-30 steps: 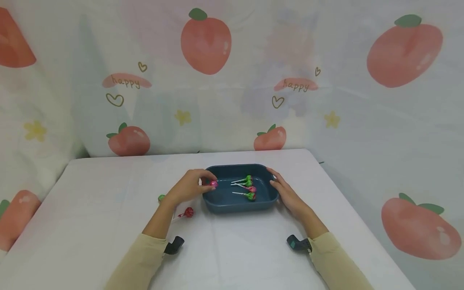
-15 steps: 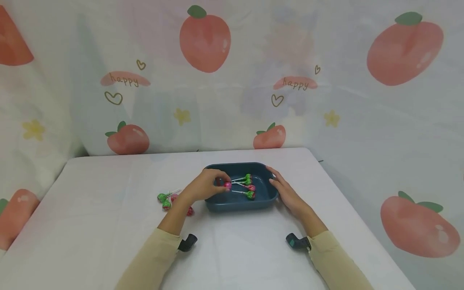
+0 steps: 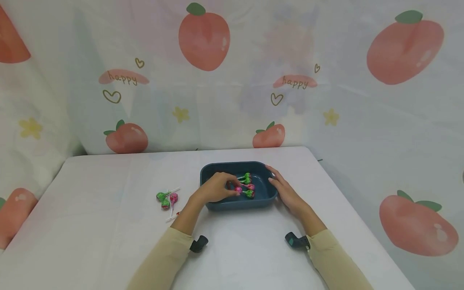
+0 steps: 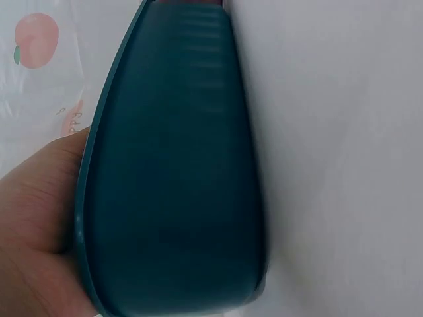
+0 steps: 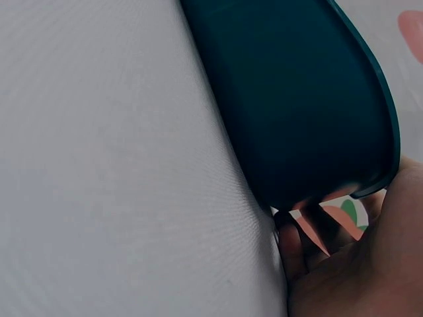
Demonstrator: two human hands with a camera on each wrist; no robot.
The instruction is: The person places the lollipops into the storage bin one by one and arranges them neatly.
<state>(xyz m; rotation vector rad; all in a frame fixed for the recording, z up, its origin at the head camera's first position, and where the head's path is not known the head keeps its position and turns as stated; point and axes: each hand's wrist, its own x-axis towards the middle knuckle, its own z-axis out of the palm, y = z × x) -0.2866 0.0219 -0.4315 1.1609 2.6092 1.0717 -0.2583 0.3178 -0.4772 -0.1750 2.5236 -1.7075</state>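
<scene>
Inside a dark blue rectangular dish (image 3: 239, 205), my left hand (image 3: 217, 188) pinches a pink-wrapped lollipop (image 3: 238, 189) between thumb and fingers. Its stick is hidden by the hand. Several lollipops lie to the right in the dish, among them a green one (image 3: 249, 193) and another pink one (image 3: 251, 187). My right hand (image 3: 288, 197) holds the dish's right end, thumb near the rim and fingers around the outer corner. In the left wrist view, the dish wall (image 4: 172, 165) hides the fingertips of the left hand (image 4: 39, 224). The right hand (image 5: 357, 264) shows below the dish's end (image 5: 304, 112).
Left of the dish, more lollipops lie on the white tabletop (image 3: 108, 225): green ones (image 3: 165, 204), a pink one (image 3: 174, 197) and one mostly hidden by the left forearm. A peach-printed cloth (image 3: 224, 96) hangs behind the table.
My left hand has moved right and slightly down within the dish, carrying the pink lollipop toward the others. The right hand has stayed at the dish's right end.
</scene>
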